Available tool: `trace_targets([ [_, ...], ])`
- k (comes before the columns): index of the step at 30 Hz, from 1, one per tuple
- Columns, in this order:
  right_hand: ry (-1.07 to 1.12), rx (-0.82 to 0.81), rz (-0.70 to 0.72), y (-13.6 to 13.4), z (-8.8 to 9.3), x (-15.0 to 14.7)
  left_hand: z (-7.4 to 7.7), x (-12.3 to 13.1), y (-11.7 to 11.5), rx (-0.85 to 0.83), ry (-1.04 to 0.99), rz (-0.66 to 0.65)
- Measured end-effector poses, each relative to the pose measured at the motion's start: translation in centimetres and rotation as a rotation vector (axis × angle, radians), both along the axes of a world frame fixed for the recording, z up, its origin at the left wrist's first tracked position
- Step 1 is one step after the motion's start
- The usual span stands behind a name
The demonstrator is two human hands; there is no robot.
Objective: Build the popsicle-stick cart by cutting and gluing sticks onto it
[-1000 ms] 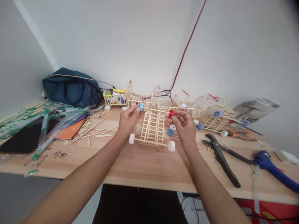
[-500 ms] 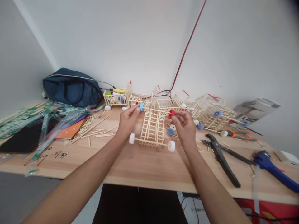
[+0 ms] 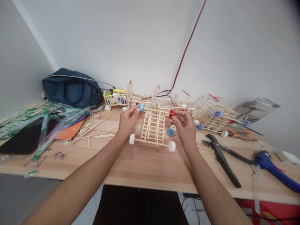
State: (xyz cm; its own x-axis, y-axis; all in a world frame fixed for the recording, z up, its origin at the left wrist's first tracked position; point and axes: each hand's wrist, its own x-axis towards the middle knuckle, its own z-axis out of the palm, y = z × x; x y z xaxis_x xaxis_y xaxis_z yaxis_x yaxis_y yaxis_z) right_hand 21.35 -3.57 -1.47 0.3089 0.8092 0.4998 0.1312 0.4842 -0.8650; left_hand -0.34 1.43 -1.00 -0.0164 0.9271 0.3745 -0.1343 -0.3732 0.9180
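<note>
A small cart built of wooden sticks (image 3: 152,129) lies upside down on the wooden table (image 3: 150,168), with two white cap wheels (image 3: 172,146) on its near axle. My left hand (image 3: 128,120) pinches the blue cap wheel (image 3: 142,107) at the left end of the far axle. My right hand (image 3: 185,126) pinches the red cap wheel (image 3: 172,113) at the right end of that axle. Both hands are closed around their wheels.
Several more stick carts (image 3: 206,112) line the wall. Black pliers (image 3: 222,159), a blue tool (image 3: 276,170) and orange-handled cutters (image 3: 239,133) lie at the right. Loose sticks (image 3: 98,129), plastic wrappers (image 3: 47,122) and a dark blue bag (image 3: 70,89) fill the left. A red cable (image 3: 187,47) runs up the wall.
</note>
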Motion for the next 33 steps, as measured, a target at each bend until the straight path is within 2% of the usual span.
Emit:
trace_targets([
  [33,0.002,0.006,-0.001,-0.17,0.13,-0.12,0.01,-0.05,-0.05,0.003,0.004,0.002],
])
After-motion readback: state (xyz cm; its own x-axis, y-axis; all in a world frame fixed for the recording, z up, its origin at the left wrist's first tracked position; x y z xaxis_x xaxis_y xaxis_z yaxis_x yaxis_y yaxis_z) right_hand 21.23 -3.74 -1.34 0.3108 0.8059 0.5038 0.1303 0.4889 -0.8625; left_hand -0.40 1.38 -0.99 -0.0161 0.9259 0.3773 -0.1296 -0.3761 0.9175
